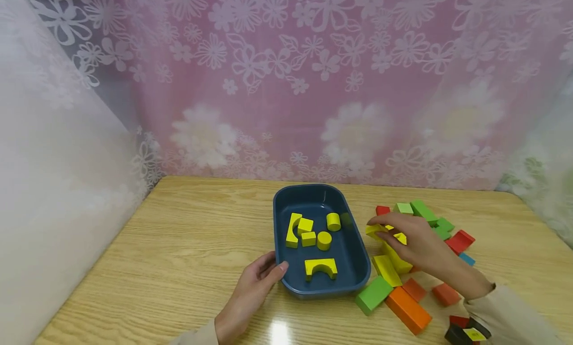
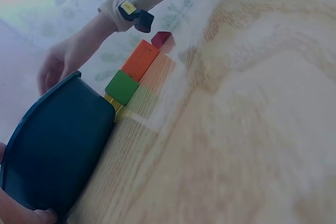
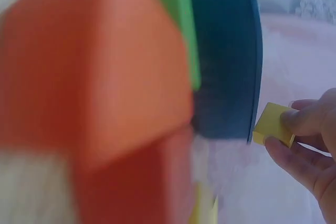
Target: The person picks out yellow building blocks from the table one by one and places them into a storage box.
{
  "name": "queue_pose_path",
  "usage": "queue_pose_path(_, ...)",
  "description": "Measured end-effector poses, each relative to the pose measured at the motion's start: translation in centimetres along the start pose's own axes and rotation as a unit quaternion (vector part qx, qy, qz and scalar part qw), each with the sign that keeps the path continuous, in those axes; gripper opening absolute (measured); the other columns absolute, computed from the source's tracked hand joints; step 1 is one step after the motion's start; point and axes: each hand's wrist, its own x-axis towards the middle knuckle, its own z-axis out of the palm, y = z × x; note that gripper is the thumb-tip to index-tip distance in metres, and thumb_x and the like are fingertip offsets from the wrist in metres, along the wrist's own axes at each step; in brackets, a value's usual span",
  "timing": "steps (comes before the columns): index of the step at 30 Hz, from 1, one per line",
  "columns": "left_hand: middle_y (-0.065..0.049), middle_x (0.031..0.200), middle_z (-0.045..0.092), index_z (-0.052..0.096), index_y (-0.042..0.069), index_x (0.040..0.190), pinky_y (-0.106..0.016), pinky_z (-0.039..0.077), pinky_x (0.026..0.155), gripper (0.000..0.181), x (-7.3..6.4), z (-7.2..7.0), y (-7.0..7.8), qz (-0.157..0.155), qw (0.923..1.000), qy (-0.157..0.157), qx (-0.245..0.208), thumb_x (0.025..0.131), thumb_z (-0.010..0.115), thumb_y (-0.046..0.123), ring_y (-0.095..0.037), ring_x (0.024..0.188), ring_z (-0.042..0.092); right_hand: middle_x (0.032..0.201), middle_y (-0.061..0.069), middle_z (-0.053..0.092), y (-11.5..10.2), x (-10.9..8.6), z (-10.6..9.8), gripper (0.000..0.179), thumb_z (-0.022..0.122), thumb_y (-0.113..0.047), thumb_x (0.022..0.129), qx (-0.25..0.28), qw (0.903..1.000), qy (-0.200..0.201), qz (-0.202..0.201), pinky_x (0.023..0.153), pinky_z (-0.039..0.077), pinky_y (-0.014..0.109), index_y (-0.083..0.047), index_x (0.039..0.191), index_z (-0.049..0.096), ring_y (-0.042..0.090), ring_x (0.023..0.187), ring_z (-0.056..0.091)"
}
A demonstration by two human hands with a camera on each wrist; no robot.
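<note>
Left hand (image 1: pixel 252 290), at lower centre of the head view, grips a dark blue, glossy, plastic-looking rectangular tray (image 1: pixel 351 270) by its lower left corner, thumb over the rim and fingers outside, presumably to steady it. At the lower right edge, a dark wrist-worn device (image 1: pixel 467 331) with a yellow label covers most of a red block (image 1: pixel 458 321), whose shape I cannot tell. Just left of that lie an orange rectangular block (image 1: pixel 409 310) and a bright green rectangular block (image 1: pixel 374 294); the orange one blurs across the left of the right wrist view.

Inside the tray, a yellow arch-cut block (image 1: pixel 321 263) stands apart near the bottom; above it gather a second notched yellow block, two small yellow blocks and two yellow cylinders. Only yellow pieces show there, which suggests grouping by colour.

Right of the tray, the right hand (image 1: pixel 414 243) pinches a small yellow flat-sided block (image 3: pixel 269 121) between thumb and fingers, a light hold that seems suited to its size. That hand hides part of the yellow pile (image 1: pixel 388 271) beneath. Beyond, green and red blocks crowd together, and a blue block (image 1: pixel 467 259) is partly covered.
</note>
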Motion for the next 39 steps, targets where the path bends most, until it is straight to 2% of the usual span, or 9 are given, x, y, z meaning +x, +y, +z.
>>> queue_pose_path(7,-0.025,0.145,0.04,0.033,-0.007,0.145,-0.04,0.044,0.105,0.074,0.0,0.0,0.1,-0.003,1.0,0.002,0.001,0.096,0.059,0.041,-0.035,0.13,0.045,0.102,0.002,0.069,-1.8,3.6,2.0,0.043,0.075,0.014,0.073,0.019,0.9991,-0.036,-0.015,0.067,0.057,0.023,-0.005,0.11,0.066,0.012,0.082,0.065)
queue_pose_path(13,-0.025,0.145,0.04,0.034,-0.007,0.145,-0.04,0.043,0.105,0.076,-0.1,0.0,0.2,-0.003,1.0,-0.003,-0.001,0.095,0.06,0.044,-0.035,0.131,0.045,0.104,0.004,0.07,-3.3,5.7,4.6,0.03,0.071,0.005,0.083,0.055,0.9917,-0.112,-0.03,0.076,0.058,0.026,-0.003,0.111,0.065,0.015,0.09,0.067)
queue_pose_path(17,-0.024,0.145,0.041,0.034,-0.007,0.145,-0.039,0.043,0.105,0.077,0.0,-0.1,0.1,-0.007,0.9999,-0.006,-0.005,0.094,0.06,0.045,-0.034,0.131,0.045,0.106,0.003,0.069,-4.3,6.8,6.1,0.026,0.069,-0.001,0.087,0.049,0.9834,-0.173,-0.025,0.08,0.057,0.025,-0.004,0.113,0.065,0.013,0.091,0.065)
queue_pose_path(22,-0.026,0.144,0.042,0.033,-0.008,0.145,-0.04,0.044,0.105,0.073,-0.1,0.0,-0.2,0.001,0.9999,-0.01,-0.009,0.097,0.058,0.041,-0.034,0.13,0.045,0.111,0.004,0.068,-5.2,7.5,7.8,0.028,0.067,0.001,0.089,0.043,0.9756,-0.212,-0.035,0.087,0.055,0.026,-0.004,0.116,0.064,0.015,0.098,0.064)
queue_pose_path(30,-0.027,0.142,0.043,0.033,-0.009,0.144,-0.041,0.046,0.103,0.071,0.1,0.2,-0.4,0.003,0.9999,-0.008,-0.012,0.098,0.057,0.039,-0.035,0.129,0.046,0.101,0.002,0.067,-5.5,7.3,8.9,0.026,0.067,0.003,0.088,0.037,0.9751,-0.212,-0.053,0.082,0.055,0.021,-0.006,0.112,0.066,0.01,0.089,0.063)
queue_pose_path(34,-0.026,0.142,0.043,0.033,-0.009,0.144,-0.041,0.045,0.103,0.071,0.1,0.1,-0.3,0.004,0.9999,-0.007,-0.008,0.098,0.057,0.039,-0.035,0.129,0.046,0.105,0.002,0.068,-5.4,7.0,8.9,0.025,0.067,0.002,0.089,0.035,0.9771,-0.204,-0.048,0.085,0.055,0.024,-0.005,0.113,0.066,0.012,0.093,0.064)
queue_pose_path(36,-0.026,0.143,0.043,0.033,-0.009,0.144,-0.041,0.045,0.103,0.071,0.1,0.0,-0.3,0.006,0.9999,-0.008,-0.007,0.098,0.057,0.04,-0.035,0.129,0.046,0.106,0.002,0.068,-5.2,6.7,8.6,0.025,0.067,0.002,0.088,0.031,0.9802,-0.19,-0.045,0.086,0.055,0.025,-0.006,0.112,0.067,0.012,0.094,0.064)
queue_pose_path(39,-0.026,0.143,0.042,0.033,-0.009,0.144,-0.04,0.045,0.103,0.072,0.0,0.1,-0.3,0.005,1.0,-0.005,-0.005,0.097,0.057,0.04,-0.035,0.129,0.046,0.106,0.001,0.067,-4.5,6.2,7.9,0.027,0.07,0.003,0.085,0.017,0.9874,-0.149,-0.052,0.084,0.056,0.027,-0.007,0.11,0.067,0.013,0.094,0.063)
